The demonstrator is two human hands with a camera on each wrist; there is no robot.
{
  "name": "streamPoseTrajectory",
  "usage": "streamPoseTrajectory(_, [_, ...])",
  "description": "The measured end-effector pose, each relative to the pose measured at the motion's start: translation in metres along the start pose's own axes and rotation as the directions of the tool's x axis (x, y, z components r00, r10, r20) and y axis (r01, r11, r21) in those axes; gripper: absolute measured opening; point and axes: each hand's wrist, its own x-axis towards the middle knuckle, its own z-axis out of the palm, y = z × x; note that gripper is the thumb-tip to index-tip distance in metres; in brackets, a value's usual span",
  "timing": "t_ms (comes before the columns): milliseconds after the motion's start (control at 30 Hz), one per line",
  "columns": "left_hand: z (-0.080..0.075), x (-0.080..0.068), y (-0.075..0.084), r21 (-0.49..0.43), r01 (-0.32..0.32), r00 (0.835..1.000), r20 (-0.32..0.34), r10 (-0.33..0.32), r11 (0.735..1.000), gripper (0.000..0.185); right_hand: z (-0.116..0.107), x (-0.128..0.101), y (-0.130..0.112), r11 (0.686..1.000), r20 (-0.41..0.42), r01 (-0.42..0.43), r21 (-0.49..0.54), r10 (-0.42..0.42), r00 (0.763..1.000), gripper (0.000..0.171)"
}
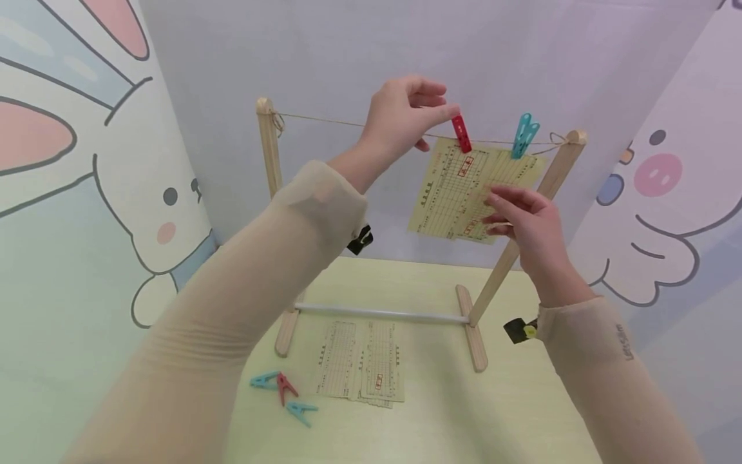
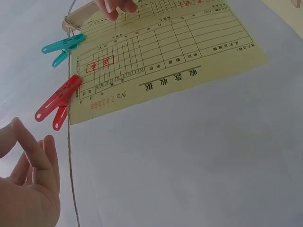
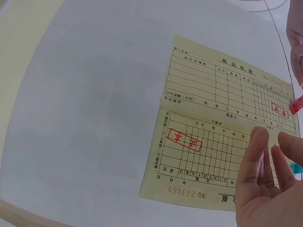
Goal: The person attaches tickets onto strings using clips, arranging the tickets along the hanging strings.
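A yellow printed receipt sheet (image 1: 446, 193) with red stamps hangs from a twine line (image 1: 324, 120). A red clothespin (image 1: 462, 134) clips its top edge near the middle, and a teal clothespin (image 1: 524, 136) clips it farther right. My left hand (image 1: 399, 119) is just off the red clothespin's handles; the left wrist view shows a small gap between its fingertips and the clip (image 2: 57, 101). In front of the sheet's lower right part is my right hand (image 1: 533, 225), fingers loosely bent. Seen in the right wrist view, its thumb and fingers (image 3: 255, 161) stand apart, nothing pinched between them.
The twine runs between two wooden posts (image 1: 559, 164) joined low down by a white rod (image 1: 382, 313). More printed sheets (image 1: 382, 361) lie on the pale table. Left of them are two teal clothespins (image 1: 301, 411) and a red one (image 1: 284, 386). Cartoon-printed panels stand on both sides.
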Motion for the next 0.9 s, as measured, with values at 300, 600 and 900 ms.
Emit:
streamPoseTrajectory(300, [-0.004, -0.013, -0.003, -0.084, -0.021, 0.999, 0.029, 0.024, 0.996, 0.043, -0.002, -0.007, 0.003, 0.999, -0.011, 0.003, -0.043, -0.004, 1.000, 0.031])
streamPoseTrajectory(600, [-0.003, -0.033, -0.010, -0.178, -0.057, 0.997, 0.031, 0.064, 0.982, 0.039, -0.006, -0.013, 0.013, 0.998, -0.022, -0.013, -0.067, 0.011, 1.000, 0.035])
streamPoseTrajectory(900, [-0.002, -0.050, -0.018, -0.272, -0.094, 0.995, 0.018, 0.102, 0.958, 0.035, -0.004, -0.020, 0.024, 0.999, 0.006, -0.050, -0.018, 0.051, 0.999, 0.031])
